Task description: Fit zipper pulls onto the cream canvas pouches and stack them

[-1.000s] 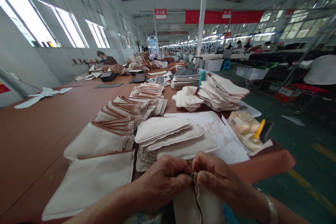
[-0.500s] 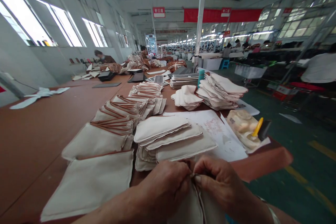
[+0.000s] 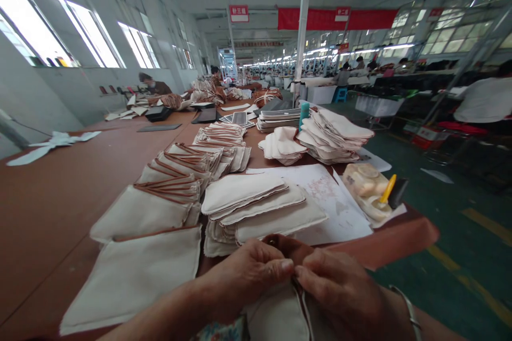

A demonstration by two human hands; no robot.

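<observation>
A cream fabric pouch with a dark seam down its middle is held upright at the bottom of the view. My left hand pinches its top edge between thumb and fingers. My right hand grips the same edge just to the right, the fingertips of both hands almost meeting. Behind them rises a brown flap with a small metal-looking dot. Just beyond lies a pile of cream pouches. On the left, more pouches with brown edges overlap in a long row.
A brown-topped table carries everything. White paper lies right of the pile, beside a cut plastic container with a yellow-handled tool. Farther back are stacked cream pieces and a teal spool. Other people sit in the distance.
A brown flap has come up behind my fingers. My left hand has turned so its thumb lies along the edge, and my right fingers have closed over it.
</observation>
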